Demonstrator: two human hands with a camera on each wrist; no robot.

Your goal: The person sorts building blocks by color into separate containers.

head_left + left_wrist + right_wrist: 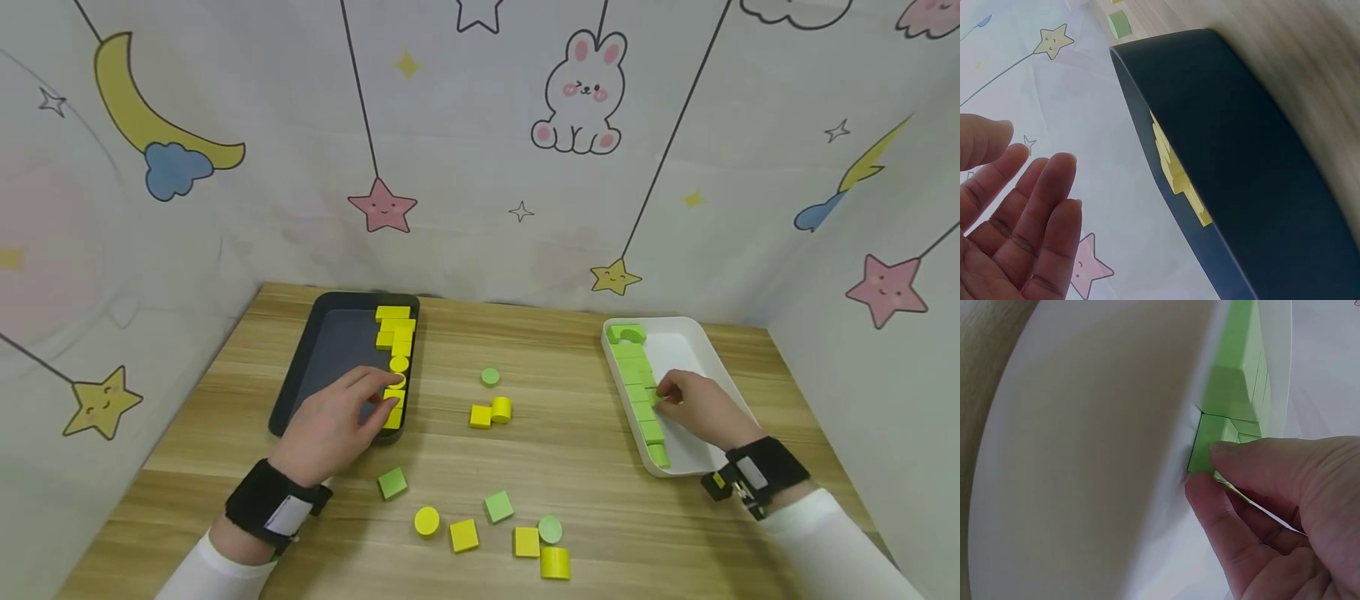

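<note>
Over the right side of the dark tray, my left hand hovers with thumb and fingers apart, fingertips right at a column of yellow blocks. Nothing shows between those fingers in the left wrist view, where the hand is beside the tray wall. My right hand reaches into the white tray and pinches a small green block between thumb and index finger. That block sits against other green blocks lined up along the tray's left wall.
Between the trays lie a green round block, a yellow square block and a yellow cylinder. Nearer the front are several loose pieces, including a green block, a yellow round block and another yellow cylinder. A printed cloth hangs behind the table.
</note>
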